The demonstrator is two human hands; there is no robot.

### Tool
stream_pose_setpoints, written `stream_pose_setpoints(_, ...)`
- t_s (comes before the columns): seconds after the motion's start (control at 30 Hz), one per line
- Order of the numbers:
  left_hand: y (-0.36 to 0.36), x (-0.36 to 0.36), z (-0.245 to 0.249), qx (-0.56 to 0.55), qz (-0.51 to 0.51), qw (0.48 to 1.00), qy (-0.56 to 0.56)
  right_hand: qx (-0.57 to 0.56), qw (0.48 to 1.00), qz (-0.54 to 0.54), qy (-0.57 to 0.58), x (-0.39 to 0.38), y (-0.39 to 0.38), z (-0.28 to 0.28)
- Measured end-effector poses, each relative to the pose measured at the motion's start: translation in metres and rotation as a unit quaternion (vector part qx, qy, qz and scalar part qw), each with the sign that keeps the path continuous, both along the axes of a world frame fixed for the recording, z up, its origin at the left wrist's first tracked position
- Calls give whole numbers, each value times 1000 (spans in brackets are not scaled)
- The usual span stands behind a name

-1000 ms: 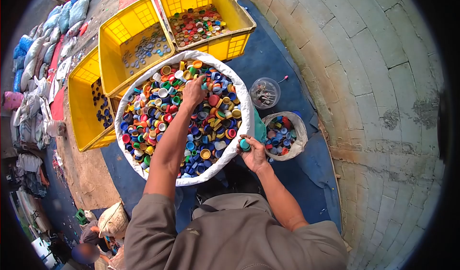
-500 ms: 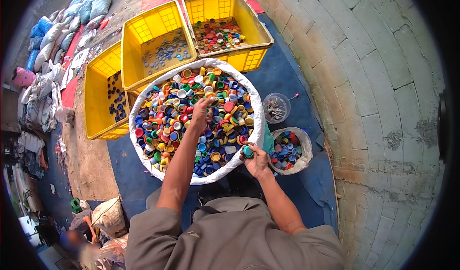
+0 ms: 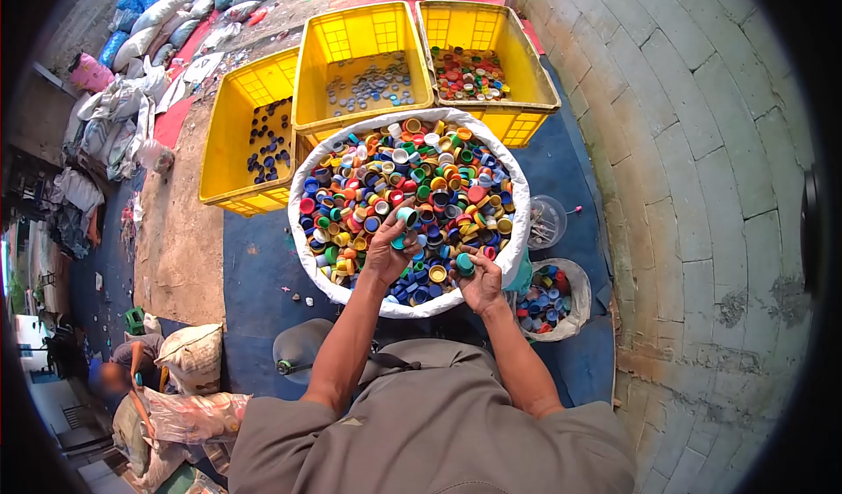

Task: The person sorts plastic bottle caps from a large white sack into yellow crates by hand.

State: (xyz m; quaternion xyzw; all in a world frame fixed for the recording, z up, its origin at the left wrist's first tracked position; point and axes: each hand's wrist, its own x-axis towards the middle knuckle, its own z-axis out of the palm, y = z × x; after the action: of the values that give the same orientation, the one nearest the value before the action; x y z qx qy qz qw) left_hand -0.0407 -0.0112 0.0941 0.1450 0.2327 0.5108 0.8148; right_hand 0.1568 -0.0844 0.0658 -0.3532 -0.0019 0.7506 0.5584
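A large round sack (image 3: 303, 257) with a rolled white rim is full of mixed coloured bottle caps (image 3: 456, 178). Over its near part, my left hand (image 3: 382, 254) pinches a pale teal bottle cap (image 3: 406, 217); another teal cap (image 3: 399, 242) shows by its fingers, perhaps also held. To the right, near the rim, a darker teal-green cap (image 3: 465, 265) is gripped between the thumb and fingers of my right hand (image 3: 481, 287). The two hands are a short way apart.
Behind the sack stand yellow crates: dark caps in the left (image 3: 219, 143), pale blue caps in the middle (image 3: 313, 64), mixed caps in the right (image 3: 535, 73). A clear tub (image 3: 549, 222) and small sack (image 3: 574, 318) sit right. Another person (image 3: 140, 362) works lower left.
My left hand has drawn back from the middle of the caps towards me, now with a teal cap in it. My right hand keeps its cap and has moved inward over the rim. The view has shifted.
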Motion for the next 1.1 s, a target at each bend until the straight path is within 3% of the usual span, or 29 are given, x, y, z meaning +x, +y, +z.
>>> stream_pose_setpoints(0.13,-6,-13,-12,-8,6,999,32,20,1000,4,24,-9,-1,7)
stream_pose_setpoints(0.27,-16,-19,-11,-126,-18,992,-19,37,999,2,21,-16,-6,7)
stream_pose_setpoints(0.4,-21,-19,-11,-129,-56,983,-114,42,997,-30,58,-18,-9,11)
stream_pose_setpoints(0.5,-21,-6,-14,-187,-18,981,-56,36,997,-50,56,-16,-11,13)
stream_pose_setpoints(0.53,-21,-5,-22,-163,-36,981,-97,41,997,-53,41,-15,-12,8)
stream_pose_setpoints(0.77,0,33,-32,-192,-21,974,-115,8,993,-117,28,2,-6,-8)
stream_pose_setpoints(0.87,32,58,-35,-231,-15,969,-87,-76,980,-184,3,12,25,-3)
stream_pose_setpoints(0.93,78,81,-25,-213,-18,973,-83,4,980,-201,-1,25,74,6)
stream_pose_setpoints(0.97,111,94,-23,-183,-15,974,-132,42,976,-211,18,35,107,10)
stream_pose_setpoints(1.0,144,103,-8,-96,-35,980,-172,116,975,-170,85,49,142,22)
stream_pose_setpoints(1.03,168,117,30,-123,14,982,-145,188,962,-125,151,63,176,38)
stream_pose_setpoints(1.07,200,119,36,-80,-10,982,-169,157,967,-149,133,71,204,60)
stream_pose_setpoints(1.1,202,123,80,-84,17,985,-148,126,970,-171,115,75,223,84)
